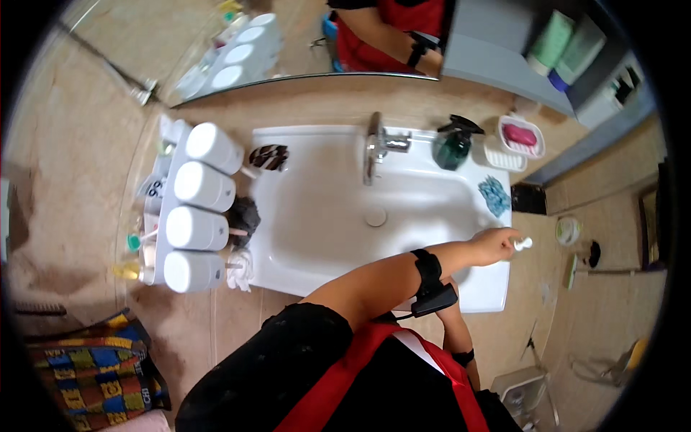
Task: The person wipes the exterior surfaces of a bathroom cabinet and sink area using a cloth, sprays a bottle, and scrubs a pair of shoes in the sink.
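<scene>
My left arm crosses over the white washbasin (324,216), and my left hand (492,247) is at its right rim. The fingers are closed around a small white object (522,244), whose end sticks out past the basin edge; its kind is unclear. My right hand (447,302) is at the basin's front edge, mostly hidden behind my left forearm and the black device (435,300) strapped there. Whether it holds anything cannot be seen. A crumpled blue cloth or mesh (494,195) lies on the rim, just beyond my left hand.
A chrome faucet (372,154) stands at the back, beside a dark green spray bottle (454,144) and soap dishes (506,156) with pink soap (519,134). White cups (197,227) hang upside down at left. A mirror (302,48) and grey shelf (486,54) overhang the basin.
</scene>
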A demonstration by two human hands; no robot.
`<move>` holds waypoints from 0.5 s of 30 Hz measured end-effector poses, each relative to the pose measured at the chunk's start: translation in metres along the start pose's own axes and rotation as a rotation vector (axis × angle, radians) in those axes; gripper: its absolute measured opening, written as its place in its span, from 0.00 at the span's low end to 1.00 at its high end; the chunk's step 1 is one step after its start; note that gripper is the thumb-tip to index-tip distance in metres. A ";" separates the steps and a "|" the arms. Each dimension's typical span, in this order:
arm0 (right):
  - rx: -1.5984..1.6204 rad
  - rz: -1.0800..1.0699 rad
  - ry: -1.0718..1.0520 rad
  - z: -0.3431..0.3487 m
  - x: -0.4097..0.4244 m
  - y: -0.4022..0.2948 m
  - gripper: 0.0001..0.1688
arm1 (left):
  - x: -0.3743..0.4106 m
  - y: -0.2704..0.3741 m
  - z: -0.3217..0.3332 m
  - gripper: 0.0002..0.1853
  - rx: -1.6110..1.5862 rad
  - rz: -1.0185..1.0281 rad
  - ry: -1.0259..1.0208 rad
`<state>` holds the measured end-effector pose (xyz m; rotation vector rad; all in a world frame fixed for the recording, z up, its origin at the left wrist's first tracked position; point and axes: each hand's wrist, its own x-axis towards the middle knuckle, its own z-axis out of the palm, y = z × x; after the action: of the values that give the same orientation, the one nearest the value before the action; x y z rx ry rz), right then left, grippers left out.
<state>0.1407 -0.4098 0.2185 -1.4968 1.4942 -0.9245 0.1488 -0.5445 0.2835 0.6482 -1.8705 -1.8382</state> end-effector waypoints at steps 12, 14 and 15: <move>-0.039 0.162 -0.202 0.023 0.016 -0.024 0.18 | -0.234 -0.107 -0.302 0.29 1.037 -0.286 1.513; -0.053 0.172 -0.218 0.028 0.017 -0.029 0.17 | -0.237 -0.085 -0.330 0.30 1.087 -0.514 1.532; -0.066 0.147 -0.236 0.031 0.018 -0.032 0.18 | -0.238 -0.082 -0.339 0.30 1.148 -0.625 1.495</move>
<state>0.1831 -0.4276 0.2346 -1.4657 1.4506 -0.5954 0.5459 -0.6703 0.2127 2.2529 -1.3328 0.1488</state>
